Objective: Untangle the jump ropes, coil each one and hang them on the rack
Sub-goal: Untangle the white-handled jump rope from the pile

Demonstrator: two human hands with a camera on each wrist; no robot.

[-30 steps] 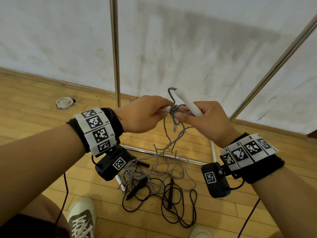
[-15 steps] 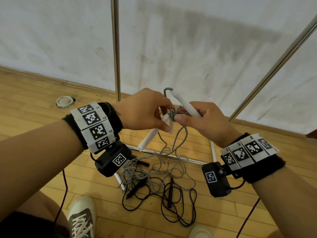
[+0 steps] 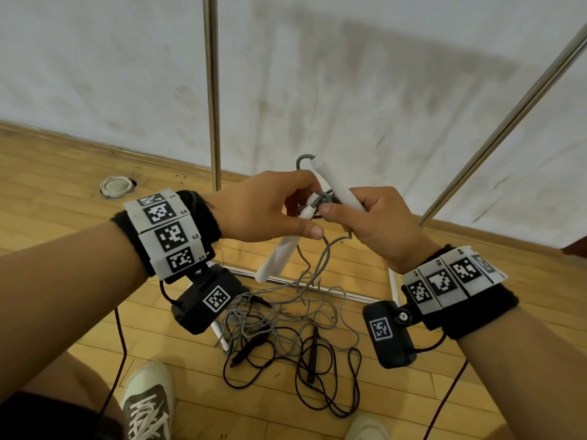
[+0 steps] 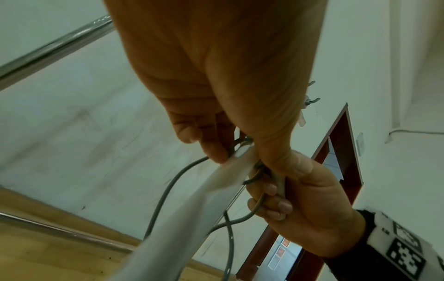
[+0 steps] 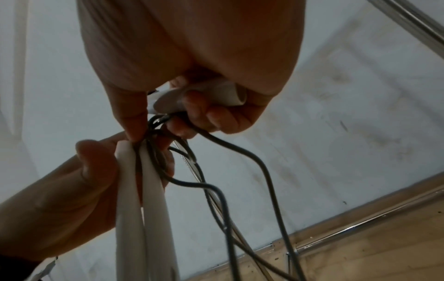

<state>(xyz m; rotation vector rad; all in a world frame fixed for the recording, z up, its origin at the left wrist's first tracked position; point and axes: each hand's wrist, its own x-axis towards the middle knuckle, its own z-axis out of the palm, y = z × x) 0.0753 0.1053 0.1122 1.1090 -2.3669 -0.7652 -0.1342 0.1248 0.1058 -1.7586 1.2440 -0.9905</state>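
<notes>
At chest height my left hand (image 3: 298, 217) pinches the top of one white handle (image 3: 276, 255) of the grey jump rope, and the handle slants down to the left. My right hand (image 3: 343, 211) grips the other white handle (image 3: 336, 188), which points up-left, with its thumb against the grey knot (image 3: 320, 201) between the two handles. From the knot the grey rope (image 3: 317, 265) hangs down to a tangled pile on the floor, mixed with a black rope (image 3: 317, 376). In the wrist views the fingers (image 4: 216, 152) and fingers (image 5: 192, 106) curl around handles and cord.
The rack's metal upright (image 3: 212, 90) stands just behind my hands, a slanted pole (image 3: 508, 122) rises at the right, and its base bar (image 3: 333, 292) lies on the wood floor. A tape roll (image 3: 115, 186) lies at the far left. My shoes (image 3: 149, 404) are at the bottom edge.
The handle in my left hand, tucked between the hands a second ago, has swung down and to the left. Both hands stay together at the knot.
</notes>
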